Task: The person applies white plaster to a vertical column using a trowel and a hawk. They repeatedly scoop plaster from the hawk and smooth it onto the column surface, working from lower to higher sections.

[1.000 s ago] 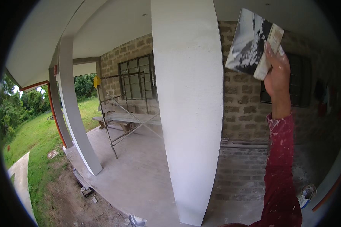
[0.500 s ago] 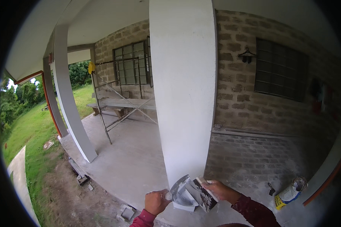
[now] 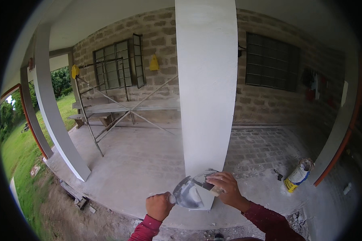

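My left hand (image 3: 159, 206) is closed round the short handle of a rounded metal pan (image 3: 184, 193) with white putty smeared in it. My right hand (image 3: 228, 188) grips a finishing trowel by its pale handle (image 3: 216, 190). The trowel's dark blade lies over the pan's right side, partly hidden by my fingers. Both tools are in front of the foot of a white square column (image 3: 207, 100), covering part of its base.
A metal scaffold frame (image 3: 95, 136) with a plank stands behind left. A white, blue and yellow container (image 3: 297, 176) is on the floor at right, a small scraper (image 3: 278, 175) beside it. Further columns (image 3: 58, 108) flank the porch; a block wall (image 3: 159, 44) stands behind.
The view has swung, so the column sits further right. My right hand has turned over, and the trowel has gone from upright beside the pan to lying across it.
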Demonstrator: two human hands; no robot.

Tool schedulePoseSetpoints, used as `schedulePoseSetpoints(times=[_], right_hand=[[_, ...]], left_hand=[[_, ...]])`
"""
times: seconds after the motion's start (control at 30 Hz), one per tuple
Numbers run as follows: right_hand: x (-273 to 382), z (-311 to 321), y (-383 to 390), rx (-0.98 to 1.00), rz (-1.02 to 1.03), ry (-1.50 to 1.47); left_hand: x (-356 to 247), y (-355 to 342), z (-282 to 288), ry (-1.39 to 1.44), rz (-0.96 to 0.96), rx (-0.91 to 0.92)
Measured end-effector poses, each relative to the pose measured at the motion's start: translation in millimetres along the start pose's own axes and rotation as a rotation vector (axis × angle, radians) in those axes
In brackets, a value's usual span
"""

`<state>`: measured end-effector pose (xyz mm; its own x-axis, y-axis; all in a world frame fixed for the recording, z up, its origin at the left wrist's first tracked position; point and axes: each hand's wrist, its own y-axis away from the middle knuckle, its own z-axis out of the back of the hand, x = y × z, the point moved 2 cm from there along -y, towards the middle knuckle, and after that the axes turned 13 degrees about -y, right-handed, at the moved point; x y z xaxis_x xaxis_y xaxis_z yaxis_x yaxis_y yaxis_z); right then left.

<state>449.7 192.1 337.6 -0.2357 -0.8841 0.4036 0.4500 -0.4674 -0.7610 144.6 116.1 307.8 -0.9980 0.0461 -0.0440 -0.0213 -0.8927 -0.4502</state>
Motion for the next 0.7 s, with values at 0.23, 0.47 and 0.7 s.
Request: schedulePoseSetpoints(times=[0.23, 0.47, 0.7], right_hand=[[91.1, -136.8, 0.5, 0.312, 0.037, 0.206], [131.3, -159.7, 15.4, 0.554, -0.122, 0.201], [112.3, -145.3, -43.6, 0.182, -0.219, 0.064]], left_hand=[[94.9, 57.0, 4.7, -0.061, 0.021, -0.013], [161.4, 53.0, -19.8, -0.074, 0.165, 0.008], [145.7, -13.4, -36.8, 0.089, 0.106, 0.031]])
